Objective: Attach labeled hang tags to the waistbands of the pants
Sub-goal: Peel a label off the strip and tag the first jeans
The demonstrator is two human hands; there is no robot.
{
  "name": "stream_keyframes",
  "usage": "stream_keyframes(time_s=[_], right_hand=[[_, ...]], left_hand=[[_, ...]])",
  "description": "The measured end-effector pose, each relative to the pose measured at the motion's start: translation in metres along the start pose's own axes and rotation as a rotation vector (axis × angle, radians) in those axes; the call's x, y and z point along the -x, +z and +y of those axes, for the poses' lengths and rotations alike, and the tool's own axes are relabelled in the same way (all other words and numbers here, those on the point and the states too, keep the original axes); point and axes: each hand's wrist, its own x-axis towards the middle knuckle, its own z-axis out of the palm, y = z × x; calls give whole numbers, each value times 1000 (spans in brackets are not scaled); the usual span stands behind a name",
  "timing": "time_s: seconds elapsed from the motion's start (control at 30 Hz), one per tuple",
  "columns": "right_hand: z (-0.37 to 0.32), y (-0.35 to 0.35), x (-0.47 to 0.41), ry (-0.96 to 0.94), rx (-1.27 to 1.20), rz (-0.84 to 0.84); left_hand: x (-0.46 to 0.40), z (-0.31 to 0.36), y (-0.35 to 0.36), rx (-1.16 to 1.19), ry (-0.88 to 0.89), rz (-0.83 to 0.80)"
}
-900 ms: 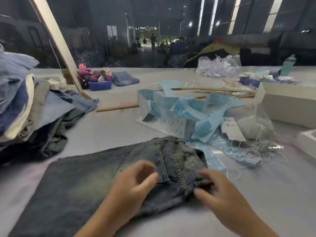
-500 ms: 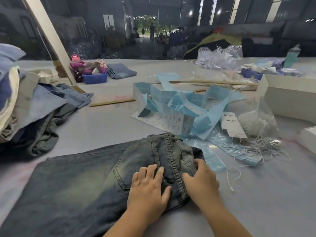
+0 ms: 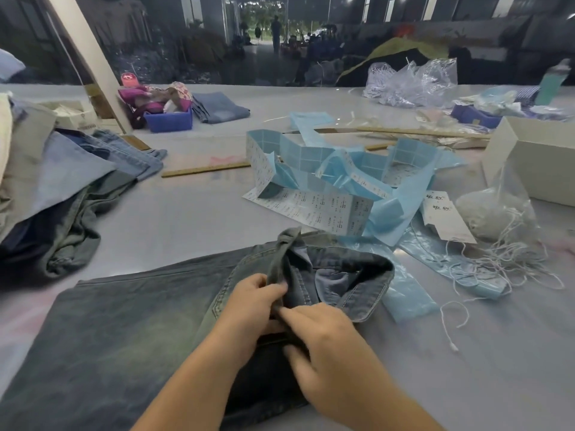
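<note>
Faded grey-blue jeans (image 3: pixel 124 331) lie flat across the near table, waist end to the right. The waistband (image 3: pixel 367 284) is pulled up and gapes open, showing the dark inside. My left hand (image 3: pixel 249 309) pinches a raised fold of denim at the waist. My right hand (image 3: pixel 329 340) grips the waistband edge just beside it, fingers curled into the cloth. White hang tags (image 3: pixel 448 219) with printed characters lie to the right, past the jeans. Loose white strings (image 3: pixel 504 262) spread beside them.
Blue sticker backing strips and printed label sheets (image 3: pixel 326 188) are heaped behind the jeans. A pile of folded pants (image 3: pixel 56 188) sits at the left. A white box (image 3: pixel 535 163) stands at the right, a clear bag of string (image 3: pixel 497 213) before it. A wooden ruler (image 3: pixel 205 169) lies mid-table.
Both hands lay flat on the back of the waist before. Now they have gathered the denim, lifted it and opened the waistband.
</note>
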Motion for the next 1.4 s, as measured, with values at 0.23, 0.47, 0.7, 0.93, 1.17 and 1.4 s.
stream_keyframes(time_s=[0.23, 0.47, 0.7, 0.93, 1.17, 1.4], right_hand=[[23, -11, 29, 198, 151, 255], [3, 24, 30, -142, 87, 667], [18, 12, 21, 596, -643, 629], [41, 1, -7, 885, -1192, 562], [36, 0, -10, 675, -1516, 431], [27, -10, -13, 413, -1663, 142]], left_hand=[[13, -3, 8, 487, 48, 47], [6, 9, 15, 664, 9, 298], [21, -9, -10, 158, 342, 354], [36, -16, -9, -289, 485, 362], [35, -16, -15, -355, 526, 410], [37, -11, -9, -659, 733, 279]])
